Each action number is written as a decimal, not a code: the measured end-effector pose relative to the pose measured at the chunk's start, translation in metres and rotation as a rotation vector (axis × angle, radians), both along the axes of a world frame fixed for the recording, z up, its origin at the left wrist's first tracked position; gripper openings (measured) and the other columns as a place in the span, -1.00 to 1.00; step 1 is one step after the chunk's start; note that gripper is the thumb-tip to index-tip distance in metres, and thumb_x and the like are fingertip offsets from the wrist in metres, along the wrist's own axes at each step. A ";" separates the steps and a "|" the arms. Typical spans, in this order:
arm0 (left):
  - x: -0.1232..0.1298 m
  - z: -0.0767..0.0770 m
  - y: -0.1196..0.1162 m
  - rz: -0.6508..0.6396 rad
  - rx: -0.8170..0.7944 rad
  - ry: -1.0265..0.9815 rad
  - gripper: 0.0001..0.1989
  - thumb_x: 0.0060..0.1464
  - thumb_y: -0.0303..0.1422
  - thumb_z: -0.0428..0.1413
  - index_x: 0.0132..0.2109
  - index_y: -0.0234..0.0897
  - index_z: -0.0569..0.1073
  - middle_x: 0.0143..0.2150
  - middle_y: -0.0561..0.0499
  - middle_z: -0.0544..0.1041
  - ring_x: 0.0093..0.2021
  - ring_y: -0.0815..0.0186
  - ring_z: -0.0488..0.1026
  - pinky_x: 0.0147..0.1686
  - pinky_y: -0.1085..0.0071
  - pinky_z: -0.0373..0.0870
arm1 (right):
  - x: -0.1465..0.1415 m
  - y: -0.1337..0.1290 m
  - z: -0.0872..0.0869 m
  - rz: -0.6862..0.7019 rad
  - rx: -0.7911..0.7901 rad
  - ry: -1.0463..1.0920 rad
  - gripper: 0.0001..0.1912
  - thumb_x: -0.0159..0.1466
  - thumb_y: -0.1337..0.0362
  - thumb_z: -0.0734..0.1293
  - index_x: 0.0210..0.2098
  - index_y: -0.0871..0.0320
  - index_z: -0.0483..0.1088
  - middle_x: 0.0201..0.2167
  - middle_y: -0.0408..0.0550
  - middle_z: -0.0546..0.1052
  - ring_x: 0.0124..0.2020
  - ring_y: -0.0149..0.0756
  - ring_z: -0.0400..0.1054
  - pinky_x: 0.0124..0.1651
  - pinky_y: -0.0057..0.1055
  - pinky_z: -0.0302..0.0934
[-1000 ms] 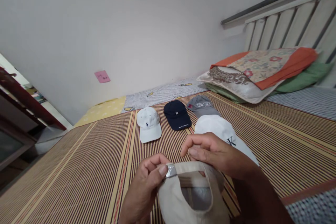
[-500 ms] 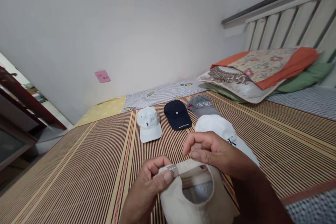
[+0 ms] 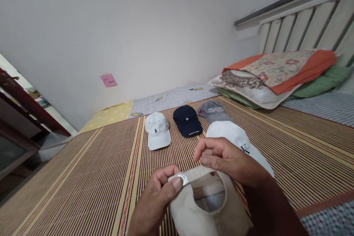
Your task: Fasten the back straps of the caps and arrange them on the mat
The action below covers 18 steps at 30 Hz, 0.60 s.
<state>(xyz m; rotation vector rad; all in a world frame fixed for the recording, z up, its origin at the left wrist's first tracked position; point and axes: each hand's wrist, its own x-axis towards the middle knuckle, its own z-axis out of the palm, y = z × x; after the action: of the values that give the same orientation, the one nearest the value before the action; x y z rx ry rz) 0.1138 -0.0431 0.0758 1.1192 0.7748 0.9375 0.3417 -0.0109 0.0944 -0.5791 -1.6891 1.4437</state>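
A beige baseball cap [image 3: 185, 206] is held low in front of me, its back opening and strap facing me. My left hand [image 3: 157, 195] pinches the strap's left end, thumb beside the silver metal buckle [image 3: 184, 179]. At the strap's right end, my right hand [image 3: 224, 158] has its fingers curled and its thumb against the cap's edge; the exact contact is partly hidden. Just beyond that hand lies a white cap [image 3: 226, 129] with dark letters. Farther back are a pale cap [image 3: 157, 129] with a small dark emblem, a navy cap [image 3: 186, 120] and a grey cap [image 3: 212, 110].
The caps lie on a striped bamboo mat [image 3: 91, 169] covering the bed. Stacked pillows [image 3: 276, 73] with orange and floral fabric rest at the back right, by a slatted headboard [image 3: 298, 25]. A pink note [image 3: 108, 80] is stuck on the wall.
The beige cap has tilted slightly and the buckle now catches the light. Both hands keep nearly the same places; the other caps have not moved.
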 end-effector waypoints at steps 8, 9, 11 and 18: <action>0.003 0.000 -0.001 -0.002 -0.011 -0.076 -0.57 0.03 -0.05 0.34 -0.43 -0.29 0.39 -0.58 0.15 0.30 -0.60 0.53 0.09 -0.58 0.57 0.01 | -0.002 0.003 -0.004 -0.004 -0.030 0.015 -0.69 0.37 0.03 0.40 -0.21 0.16 0.42 -0.51 -0.27 0.32 -0.49 -0.43 0.15 -0.44 -0.48 -0.01; 0.004 0.000 -0.001 0.002 -0.012 -0.086 -0.58 0.03 -0.06 0.34 -0.43 -0.29 0.40 -0.58 0.15 0.30 -0.60 0.53 0.08 -0.58 0.57 0.01 | -0.002 0.004 -0.004 0.001 -0.034 0.015 -0.70 0.37 0.03 0.41 -0.21 0.16 0.42 -0.51 -0.27 0.32 -0.49 -0.44 0.14 -0.44 -0.48 -0.01; 0.005 0.000 -0.001 0.017 -0.023 -0.100 -0.57 0.03 -0.06 0.35 -0.44 -0.30 0.39 -0.59 0.16 0.30 -0.60 0.53 0.08 -0.59 0.57 0.00 | -0.003 0.006 -0.005 0.000 -0.042 0.018 -0.70 0.37 0.04 0.41 -0.22 0.16 0.42 -0.51 -0.27 0.32 -0.49 -0.44 0.14 -0.44 -0.48 -0.02; 0.011 0.001 -0.001 0.112 -0.079 -0.159 -0.54 -0.05 -0.10 0.40 -0.49 -0.28 0.34 -0.62 0.19 0.27 -0.62 0.55 0.05 -0.61 0.59 0.00 | -0.004 0.006 -0.004 -0.031 -0.050 0.006 -0.65 0.34 -0.02 0.42 -0.23 0.16 0.43 -0.50 -0.25 0.35 -0.48 -0.43 0.12 -0.43 -0.48 -0.03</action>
<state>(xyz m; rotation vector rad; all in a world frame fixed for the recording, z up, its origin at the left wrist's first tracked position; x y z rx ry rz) 0.1247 -0.0436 0.0770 0.9282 0.7439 1.0672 0.3378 -0.0048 0.0899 -0.6250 -1.6361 1.4672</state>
